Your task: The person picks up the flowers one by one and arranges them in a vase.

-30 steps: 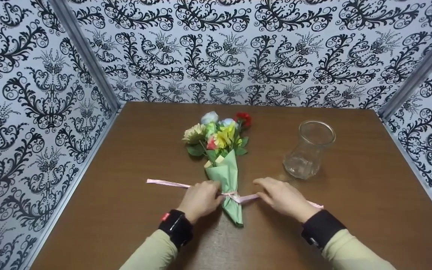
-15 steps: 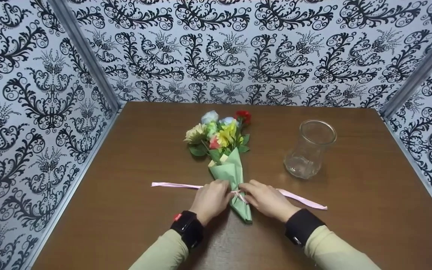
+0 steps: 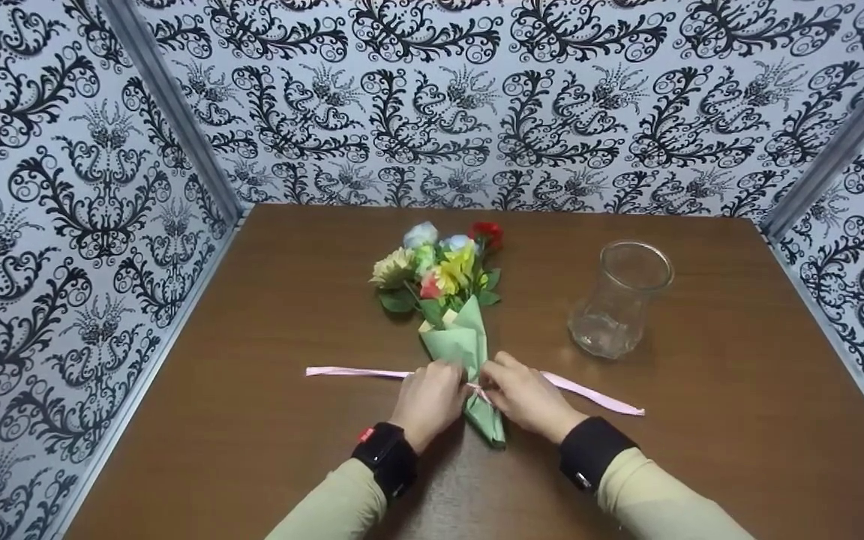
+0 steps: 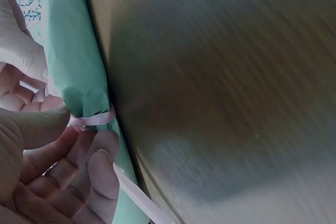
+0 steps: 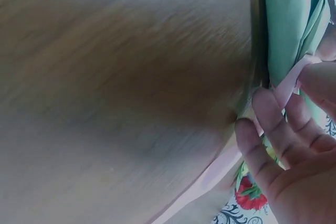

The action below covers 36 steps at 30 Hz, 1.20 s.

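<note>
A bouquet (image 3: 447, 270) of mixed flowers lies on the table, its stems wrapped in green paper (image 3: 453, 343). Pink ribbon (image 3: 593, 394) circles the narrow part of the wrapping, and its two long ends stretch out to left and right. My left hand (image 3: 432, 401) pinches the ribbon at the wrap's left side; in the left wrist view its thumb and fingers meet close to the ribbon band (image 4: 94, 120). From the right side, my right hand (image 3: 528, 399) holds the ribbon (image 5: 294, 80) between thumb and fingers, seen in the right wrist view. The knot is partly hidden by the fingers.
A clear glass vase (image 3: 616, 307) stands upright to the right of the bouquet. The brown table (image 3: 282, 300) is bounded by patterned walls (image 3: 432, 97) at the back and both sides.
My right hand has come left to the wrapping and gripped the ribbon close to the knot. My left hand and the bouquet's lower end have shifted slightly right.
</note>
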Each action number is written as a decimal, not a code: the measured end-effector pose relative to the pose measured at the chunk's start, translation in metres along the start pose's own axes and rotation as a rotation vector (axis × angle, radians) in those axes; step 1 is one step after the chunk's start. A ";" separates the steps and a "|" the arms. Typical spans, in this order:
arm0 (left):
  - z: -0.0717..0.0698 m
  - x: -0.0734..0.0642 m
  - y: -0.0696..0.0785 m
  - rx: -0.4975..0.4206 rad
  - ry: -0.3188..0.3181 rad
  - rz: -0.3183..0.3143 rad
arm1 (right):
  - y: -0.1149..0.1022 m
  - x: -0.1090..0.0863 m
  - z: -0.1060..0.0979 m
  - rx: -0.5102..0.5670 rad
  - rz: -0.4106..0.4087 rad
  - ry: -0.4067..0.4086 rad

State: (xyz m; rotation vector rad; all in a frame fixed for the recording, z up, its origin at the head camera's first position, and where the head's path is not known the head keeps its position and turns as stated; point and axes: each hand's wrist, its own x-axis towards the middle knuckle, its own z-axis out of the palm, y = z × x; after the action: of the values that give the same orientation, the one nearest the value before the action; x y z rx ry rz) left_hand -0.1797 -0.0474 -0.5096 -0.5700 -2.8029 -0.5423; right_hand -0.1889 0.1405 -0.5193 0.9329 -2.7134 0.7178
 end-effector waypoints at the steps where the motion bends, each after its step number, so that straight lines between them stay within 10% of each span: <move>1: 0.000 0.000 0.000 0.001 0.004 0.001 | -0.001 0.001 0.000 -0.004 0.006 0.000; 10: 0.005 -0.002 0.004 -0.002 0.069 -0.012 | -0.006 0.005 0.003 0.019 0.083 0.017; 24: 0.010 -0.001 0.001 0.024 0.044 -0.045 | 0.003 0.004 -0.004 0.444 0.144 -0.012; 36: 0.010 0.002 0.001 0.071 0.043 -0.047 | -0.006 0.006 -0.003 0.194 0.134 0.078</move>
State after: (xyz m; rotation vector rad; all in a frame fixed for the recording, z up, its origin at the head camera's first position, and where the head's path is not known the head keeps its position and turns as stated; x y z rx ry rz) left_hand -0.1825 -0.0417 -0.5182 -0.4738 -2.7885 -0.4565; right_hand -0.1894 0.1347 -0.5121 0.7476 -2.6938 1.0371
